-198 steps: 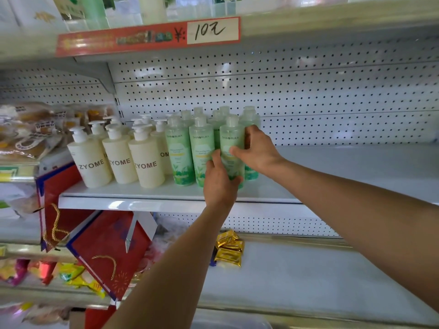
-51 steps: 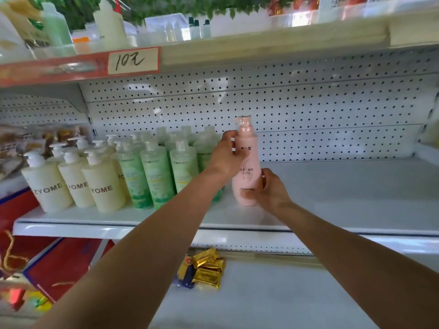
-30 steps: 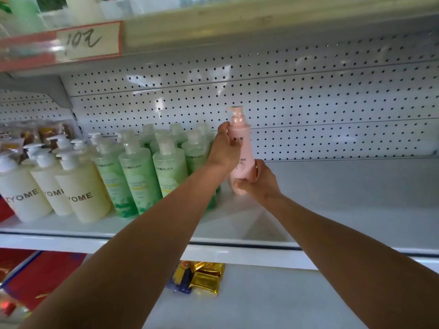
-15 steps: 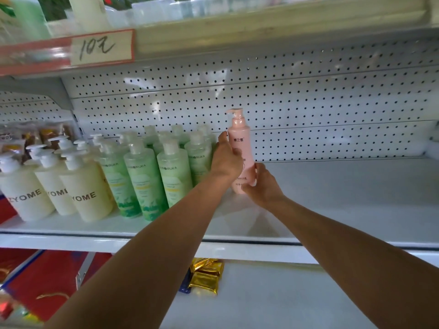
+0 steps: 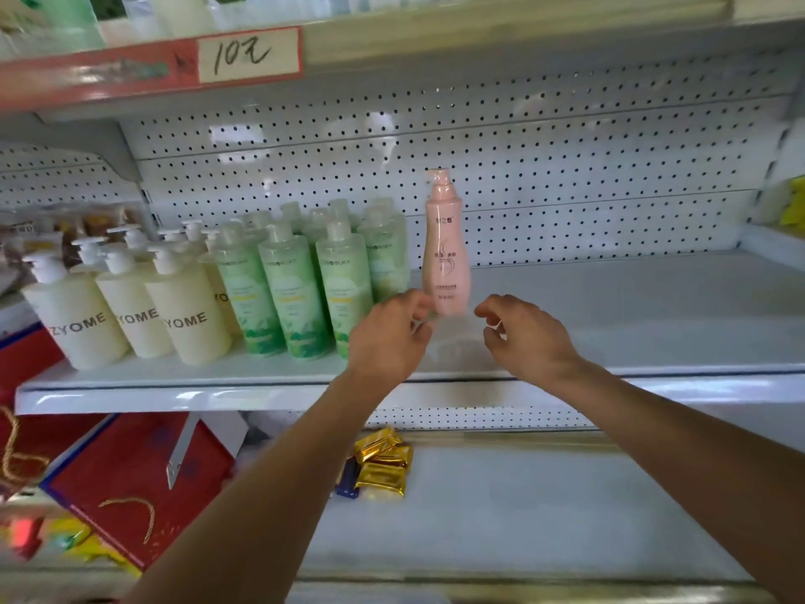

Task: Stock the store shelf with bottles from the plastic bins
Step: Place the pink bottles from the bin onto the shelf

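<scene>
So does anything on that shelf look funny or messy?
Nothing is spilled or broken. The pink bottle stands upright on the white shelf, alone beside the green bottles. The one odd spot is below: gold packets lie in a loose heap on the lower shelf. Both hands hold nothing.

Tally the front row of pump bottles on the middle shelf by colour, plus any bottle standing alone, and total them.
Cream plastic ZYOME pump bottles: 3
Green translucent pump bottles: 3
Pink plastic pump bottle, standing alone: 1
Total: 7
The rows behind overlap too much to count.
</scene>
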The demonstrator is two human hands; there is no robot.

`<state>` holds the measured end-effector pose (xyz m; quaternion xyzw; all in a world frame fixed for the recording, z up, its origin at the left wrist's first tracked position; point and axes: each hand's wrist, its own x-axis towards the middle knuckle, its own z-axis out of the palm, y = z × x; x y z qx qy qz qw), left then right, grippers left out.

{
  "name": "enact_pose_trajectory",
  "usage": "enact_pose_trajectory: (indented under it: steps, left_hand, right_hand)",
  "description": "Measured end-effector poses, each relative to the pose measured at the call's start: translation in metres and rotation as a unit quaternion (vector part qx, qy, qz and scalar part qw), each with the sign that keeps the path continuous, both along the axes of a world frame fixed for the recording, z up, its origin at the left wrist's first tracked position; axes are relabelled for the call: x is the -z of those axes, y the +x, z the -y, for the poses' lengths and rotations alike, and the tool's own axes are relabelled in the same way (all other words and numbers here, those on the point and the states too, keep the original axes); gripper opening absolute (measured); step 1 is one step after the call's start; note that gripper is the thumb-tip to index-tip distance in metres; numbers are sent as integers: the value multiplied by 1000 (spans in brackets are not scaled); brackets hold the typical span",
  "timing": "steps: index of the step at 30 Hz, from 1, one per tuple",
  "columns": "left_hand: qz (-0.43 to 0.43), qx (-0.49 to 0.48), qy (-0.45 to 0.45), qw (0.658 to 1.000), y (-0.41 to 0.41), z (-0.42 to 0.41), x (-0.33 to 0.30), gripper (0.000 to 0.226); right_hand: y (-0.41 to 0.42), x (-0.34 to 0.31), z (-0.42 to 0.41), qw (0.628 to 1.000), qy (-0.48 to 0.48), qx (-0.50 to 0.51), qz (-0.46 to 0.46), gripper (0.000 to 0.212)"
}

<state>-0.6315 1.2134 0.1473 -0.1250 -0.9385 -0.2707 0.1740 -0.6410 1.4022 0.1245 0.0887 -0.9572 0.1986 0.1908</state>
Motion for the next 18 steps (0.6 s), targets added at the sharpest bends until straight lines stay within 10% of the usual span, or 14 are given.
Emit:
enact_pose_trajectory:
  steps: [18]
  left_hand:
    - [151,3,-71,986,90,140,133,22]
  right_hand:
    - [113,99,138,993,9,-74,92,23]
